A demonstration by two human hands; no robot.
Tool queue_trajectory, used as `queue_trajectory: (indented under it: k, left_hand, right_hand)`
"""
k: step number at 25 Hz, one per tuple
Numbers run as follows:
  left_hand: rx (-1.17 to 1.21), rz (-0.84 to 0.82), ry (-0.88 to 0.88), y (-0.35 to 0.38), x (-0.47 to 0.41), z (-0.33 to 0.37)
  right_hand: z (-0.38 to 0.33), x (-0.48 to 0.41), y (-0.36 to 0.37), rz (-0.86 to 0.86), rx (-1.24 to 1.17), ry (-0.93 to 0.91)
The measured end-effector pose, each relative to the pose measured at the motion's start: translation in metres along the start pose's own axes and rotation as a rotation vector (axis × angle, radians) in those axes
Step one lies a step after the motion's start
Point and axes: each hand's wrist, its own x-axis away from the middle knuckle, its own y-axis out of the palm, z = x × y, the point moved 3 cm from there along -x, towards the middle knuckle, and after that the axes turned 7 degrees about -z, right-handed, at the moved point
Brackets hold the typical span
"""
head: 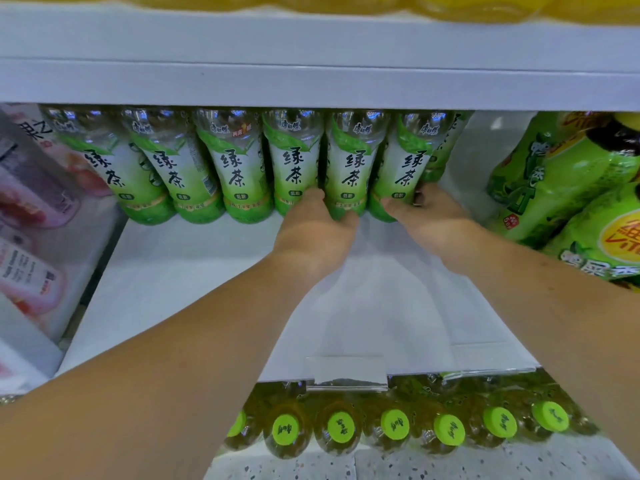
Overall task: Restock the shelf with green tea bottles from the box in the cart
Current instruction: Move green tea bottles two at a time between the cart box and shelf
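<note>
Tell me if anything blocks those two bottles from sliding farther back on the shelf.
Left hand and right hand each grip a green tea bottle in the front row. What stands behind that row is hidden, so I cannot tell.

Bright, even overhead light; soft arm shadows on the white metal shelf. Fisheye bends edges. Left side blurred, centre sharp.

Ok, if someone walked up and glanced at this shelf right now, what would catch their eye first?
Probably the row of green tea bottles lined up at the back of the white shelf, labels facing out. Next, two bare arms reaching in: the left hand wraps one bottle's base, the right hand its neighbour's. Below the shelf edge, a line of bright green caps stands out.
</note>
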Motion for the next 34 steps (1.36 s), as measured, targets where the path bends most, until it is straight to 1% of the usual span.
queue_trajectory:
  k: [2, 5, 10, 13, 16, 20, 22, 26, 29, 34]
  left_hand:
    - [0.163, -0.038, -0.030, -0.001, 0.007, -0.006]
    - [0.231, -0.067, -0.055, -0.010, 0.025, -0.015]
    - [0.152, -0.127, -0.035, -0.022, 0.068, -0.021]
    - [0.180, -0.207, -0.022, -0.034, 0.095, -0.024]
    - [0.210, -0.296, -0.011, -0.048, 0.132, -0.018]
    - [0.161, -0.389, 0.010, -0.073, 0.180, -0.004]
    - [0.123, -0.446, -0.011, -0.084, 0.206, -0.001]
    - [0.019, -0.564, 0.009, -0.096, 0.264, 0.009]
    - [0.002, -0.637, 0.037, -0.093, 0.303, 0.024]
    - [0.022, -0.699, 0.064, -0.071, 0.385, 0.059]
  right_hand:
    - [0.001, 0.014, 0.002, 0.056, -0.126, 0.022]
    - [0.001, 0.044, 0.003, 0.073, -0.237, 0.070]
    - [0.006, 0.105, 0.010, 0.057, -0.257, 0.112]
    - [0.007, 0.148, 0.015, 0.047, -0.259, 0.154]
    - [-0.008, 0.196, 0.013, 0.024, -0.215, 0.186]
    - [-0.036, 0.273, 0.010, -0.006, -0.187, 0.254]
    - [-0.046, 0.315, 0.007, 0.004, -0.205, 0.307]
    - [-0.056, 0.389, -0.006, 0.045, -0.281, 0.365]
    - [-0.053, 0.432, -0.020, 0.080, -0.289, 0.377]
    - [-0.032, 0.508, -0.061, 0.120, -0.302, 0.424]
